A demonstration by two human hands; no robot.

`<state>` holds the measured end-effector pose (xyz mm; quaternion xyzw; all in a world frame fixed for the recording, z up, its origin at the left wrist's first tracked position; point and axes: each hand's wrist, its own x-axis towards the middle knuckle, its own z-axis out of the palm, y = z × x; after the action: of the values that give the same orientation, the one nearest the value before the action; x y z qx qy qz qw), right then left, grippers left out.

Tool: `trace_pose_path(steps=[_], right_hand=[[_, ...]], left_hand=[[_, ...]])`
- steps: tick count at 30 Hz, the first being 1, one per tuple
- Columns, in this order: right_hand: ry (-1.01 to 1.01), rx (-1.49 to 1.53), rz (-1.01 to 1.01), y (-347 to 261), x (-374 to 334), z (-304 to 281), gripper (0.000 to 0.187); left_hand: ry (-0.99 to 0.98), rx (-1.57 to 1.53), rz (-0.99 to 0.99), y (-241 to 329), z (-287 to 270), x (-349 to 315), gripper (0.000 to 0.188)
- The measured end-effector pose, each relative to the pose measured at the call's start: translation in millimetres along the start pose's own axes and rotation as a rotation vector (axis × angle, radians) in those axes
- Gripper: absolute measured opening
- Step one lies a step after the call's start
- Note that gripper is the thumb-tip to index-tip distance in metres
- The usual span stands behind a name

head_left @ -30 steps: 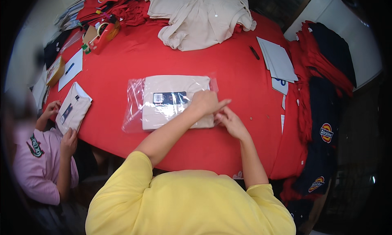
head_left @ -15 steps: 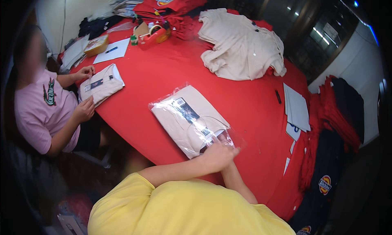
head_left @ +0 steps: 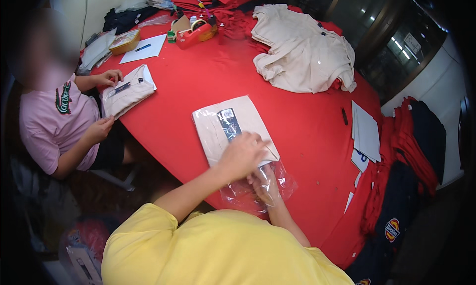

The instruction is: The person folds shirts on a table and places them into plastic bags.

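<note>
A folded beige shirt (head_left: 208,131) with a dark label (head_left: 229,124) lies on the red-covered table in front of me. My left hand (head_left: 243,155) rests over the lower part of the shirt and label, its fingers apart and slightly blurred. Below it, my right hand (head_left: 266,185) is closed at the shirt's near end, seen partly through a clear plastic bag (head_left: 238,195). That bag bunches around the right wrist and spreads to both sides. How far it covers the shirt, I cannot tell. A white sheet edge (head_left: 264,162) shows between the hands.
To the left, a seated person in pink handles another folded beige shirt (head_left: 130,94). Beyond are a red tape dispenser (head_left: 196,35), a yellow tub (head_left: 124,42) and loose beige shirts (head_left: 302,47). White cards (head_left: 365,131) and stacked red and navy clothes (head_left: 416,141) stand at right.
The plastic has drawn back from the shirt's far edge and gathered at the near end. My left hand moved up and left onto the shirt, uncovering my right hand.
</note>
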<state>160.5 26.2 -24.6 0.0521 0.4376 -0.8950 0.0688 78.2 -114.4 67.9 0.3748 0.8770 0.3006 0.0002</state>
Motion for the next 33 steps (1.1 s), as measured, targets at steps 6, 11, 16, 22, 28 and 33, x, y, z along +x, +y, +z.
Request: trace_pose_path(steps=[6,11,16,22,28,33], right_hand=[[0.149,-0.58,-0.13,34,6,-24,0.042],[0.223,-0.294,-0.109,25,-9,-10,0.057],[0.174,0.159,-0.096,3,-20,16,0.081],[0.182,-0.198,-0.333,-38,-20,6,0.057],[0.157,-1.579,-0.836,-104,-23,33,0.054],[-0.088,-1.928,-0.662,-52,9,-28,0.051]], left_hand=[[0.185,0.065,0.03,-64,73,-7,0.05],[0.116,-0.019,-0.007,-51,65,-8,0.054],[0.095,-0.044,-0.006,-33,65,-3,0.059],[0.15,-0.144,0.179,-16,54,17,0.067],[0.461,-0.765,0.158,-12,23,12,0.051],[0.388,-0.277,-0.219,-37,64,-21,0.065]])
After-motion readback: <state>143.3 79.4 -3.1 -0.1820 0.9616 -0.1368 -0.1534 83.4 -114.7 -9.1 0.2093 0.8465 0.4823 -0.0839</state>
